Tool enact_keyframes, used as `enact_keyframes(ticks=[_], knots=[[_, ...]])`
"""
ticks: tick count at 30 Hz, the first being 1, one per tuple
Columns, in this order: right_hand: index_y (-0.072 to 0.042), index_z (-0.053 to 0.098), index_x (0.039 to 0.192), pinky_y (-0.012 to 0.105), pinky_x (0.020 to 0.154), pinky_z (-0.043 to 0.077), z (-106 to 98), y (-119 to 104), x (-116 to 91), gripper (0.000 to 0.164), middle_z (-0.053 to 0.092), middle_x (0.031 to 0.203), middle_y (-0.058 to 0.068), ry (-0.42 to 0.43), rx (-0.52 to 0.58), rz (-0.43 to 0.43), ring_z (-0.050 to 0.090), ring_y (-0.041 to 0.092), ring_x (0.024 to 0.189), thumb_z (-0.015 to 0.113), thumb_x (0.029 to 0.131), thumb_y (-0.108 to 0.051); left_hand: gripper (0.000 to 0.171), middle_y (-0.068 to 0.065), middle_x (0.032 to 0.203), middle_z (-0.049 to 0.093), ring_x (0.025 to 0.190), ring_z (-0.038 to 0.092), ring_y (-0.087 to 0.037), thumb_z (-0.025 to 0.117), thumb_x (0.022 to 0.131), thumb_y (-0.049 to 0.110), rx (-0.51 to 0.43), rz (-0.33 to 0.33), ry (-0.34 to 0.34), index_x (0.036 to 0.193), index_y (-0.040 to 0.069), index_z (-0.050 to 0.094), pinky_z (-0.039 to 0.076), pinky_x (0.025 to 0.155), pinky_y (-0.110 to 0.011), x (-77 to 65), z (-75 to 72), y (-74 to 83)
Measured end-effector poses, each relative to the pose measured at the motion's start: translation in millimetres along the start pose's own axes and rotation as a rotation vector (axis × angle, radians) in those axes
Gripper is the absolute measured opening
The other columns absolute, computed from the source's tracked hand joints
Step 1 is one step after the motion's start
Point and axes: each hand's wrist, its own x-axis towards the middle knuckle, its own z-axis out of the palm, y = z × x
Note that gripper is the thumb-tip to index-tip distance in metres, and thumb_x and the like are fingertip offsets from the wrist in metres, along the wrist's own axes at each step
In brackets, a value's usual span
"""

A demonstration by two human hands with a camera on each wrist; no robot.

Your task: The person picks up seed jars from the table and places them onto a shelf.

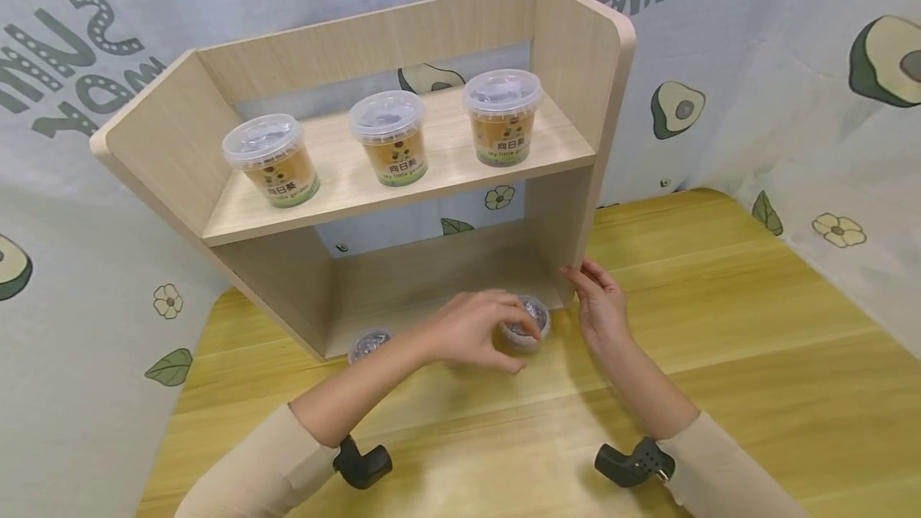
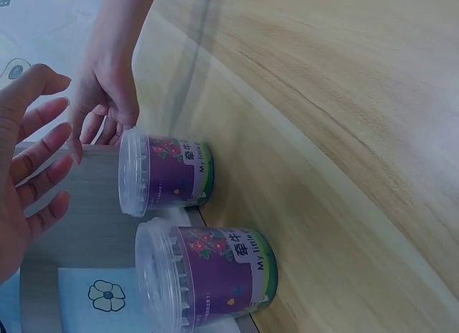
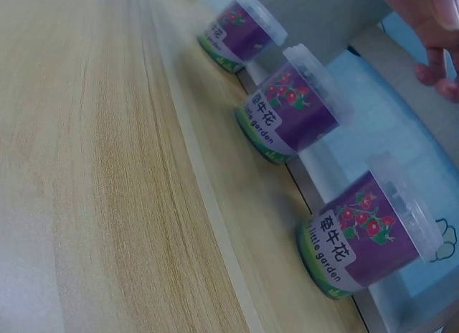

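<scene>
Head view: the left hand is held loosely bent, fingers apart, near a lidded cup on the counter; the shelf's side edge is gripped by the right hand.

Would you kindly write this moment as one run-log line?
left hand: open above purple cups; right hand: holds edge of shelf; orange cups: three on upper board

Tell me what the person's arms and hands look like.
The left sleeve and right sleeve are plain beige, ending on the forearms. A black, bent, tubular device sits at each cuff. The left hand and right hand are ungloved.
</scene>
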Motion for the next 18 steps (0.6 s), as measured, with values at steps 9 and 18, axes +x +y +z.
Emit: enact_keyframes(ticks=[9, 18], knots=[[-0.014, 0.068, 0.075, 0.015, 0.083, 0.045, 0, 0, -1, 0.030, 0.064, 0.085, -0.004, -0.018, -0.007, -0.008, 0.058, 0.008, 0.088, 0.057, 0.082, 0.013, 0.033, 0.009, 0.105, 0.059, 0.092, 0.051, -0.006, 0.069, 0.075, 0.038, 0.042, -0.019, 0.007, 0.105, 0.025, 0.066, 0.041, 0.067, -0.014, 14.1, 5.4, -6.8], [-0.014, 0.068, 0.076, 0.016, 0.085, 0.045, -1, 0, 1, 0.029, 0.064, 0.087, -0.003, 0.002, -0.012, 0.006, 0.058, 0.009, 0.090, 0.059, 0.081, 0.013, 0.042, 0.008, 0.114, 0.057, 0.104, 0.050, -0.008, 0.070, 0.073, 0.042, 0.056, -0.099, -0.009, 0.112, 0.027, 0.063, 0.045, 0.073, -0.020, 24.1, 15.7, -17.1]])
